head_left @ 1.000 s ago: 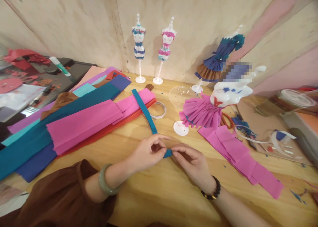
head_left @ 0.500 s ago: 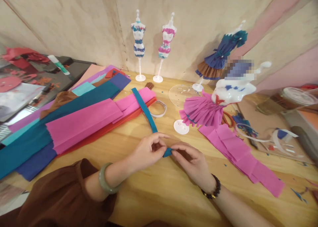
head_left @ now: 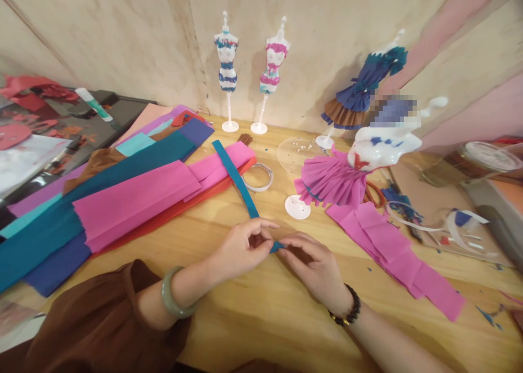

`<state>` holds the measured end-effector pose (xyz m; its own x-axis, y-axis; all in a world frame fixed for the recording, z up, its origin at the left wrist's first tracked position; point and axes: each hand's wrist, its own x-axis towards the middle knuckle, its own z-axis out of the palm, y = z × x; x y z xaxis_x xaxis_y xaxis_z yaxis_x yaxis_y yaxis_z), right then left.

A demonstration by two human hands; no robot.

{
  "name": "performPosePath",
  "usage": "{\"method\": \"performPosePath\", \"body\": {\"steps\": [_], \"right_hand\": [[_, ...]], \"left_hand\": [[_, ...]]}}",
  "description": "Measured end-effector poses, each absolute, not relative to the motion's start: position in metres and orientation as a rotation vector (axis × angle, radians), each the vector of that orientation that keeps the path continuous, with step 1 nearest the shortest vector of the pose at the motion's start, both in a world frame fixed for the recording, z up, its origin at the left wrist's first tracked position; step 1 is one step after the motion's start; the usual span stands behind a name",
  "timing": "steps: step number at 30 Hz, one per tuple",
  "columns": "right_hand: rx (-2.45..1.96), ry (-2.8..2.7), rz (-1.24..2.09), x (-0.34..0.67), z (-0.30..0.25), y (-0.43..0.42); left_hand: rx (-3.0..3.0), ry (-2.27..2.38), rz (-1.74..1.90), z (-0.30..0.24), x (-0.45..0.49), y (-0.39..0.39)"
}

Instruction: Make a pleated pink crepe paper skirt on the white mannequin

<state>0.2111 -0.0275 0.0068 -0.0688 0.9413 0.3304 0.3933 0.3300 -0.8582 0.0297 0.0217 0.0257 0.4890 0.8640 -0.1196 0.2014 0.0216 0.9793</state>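
A long teal paper strip (head_left: 236, 177) runs across the wooden table (head_left: 261, 313) from the pink sheets down to my hands. My left hand (head_left: 241, 249) pinches the strip's near end between thumb and fingers. My right hand (head_left: 312, 267) meets it from the right, fingertips closed on the same end of the strip, of which only a small bit shows between the two hands. A white mannequin in a pleated pink paper skirt (head_left: 333, 181) stands just beyond my right hand.
Folded pink, teal, blue and red crepe paper sheets (head_left: 122, 199) cover the left side. A tape roll (head_left: 258, 177) lies mid-table. Pink paper pieces (head_left: 392, 253) lie at right. Three dressed mannequins (head_left: 227, 68) stand by the wall. A glue stick (head_left: 93, 104) rests far left.
The visible teal end between my fingers has shrunk as both hands keep working it. The hands stay in the same place; the view tilts slightly.
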Motion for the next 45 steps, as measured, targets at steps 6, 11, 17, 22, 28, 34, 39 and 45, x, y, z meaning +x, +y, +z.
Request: {"method": "performPosePath", "body": {"steps": [6, 11, 17, 22, 28, 34, 39, 45], "right_hand": [[-1.174, -1.663, 0.693, 0.211, 0.008, -0.028], [-1.171, -1.649, 0.710, 0.211, 0.009, -0.028], [-1.194, -1.620, 0.728, 0.213, 0.010, -0.027], [-1.176, -1.600, 0.724, 0.213, 0.009, -0.027], [-1.160, -1.653, 0.736, 0.214, 0.009, -0.028], [-1.177, -1.657, 0.722, 0.214, 0.008, -0.028], [-1.186, -1.660, 0.680, 0.215, 0.005, -0.027], [-1.179, -1.695, 0.707, 0.217, 0.007, -0.025]], "left_hand": [[1.507, 0.972, 0.659, 0.024, 0.029, 0.021], [1.519, 0.985, 0.649, 0.025, 0.028, 0.022], [1.616, 1.017, 0.702, 0.028, 0.025, 0.025], [2.030, 0.878, 0.747, 0.029, 0.023, 0.025], [2.214, 0.858, 0.692, 0.026, 0.023, 0.025], [2.385, 0.799, 0.775, 0.023, 0.022, 0.026], [2.369, 0.748, 0.897, 0.020, 0.021, 0.027], [2.351, 0.729, 0.922, 0.020, 0.021, 0.028]]}}
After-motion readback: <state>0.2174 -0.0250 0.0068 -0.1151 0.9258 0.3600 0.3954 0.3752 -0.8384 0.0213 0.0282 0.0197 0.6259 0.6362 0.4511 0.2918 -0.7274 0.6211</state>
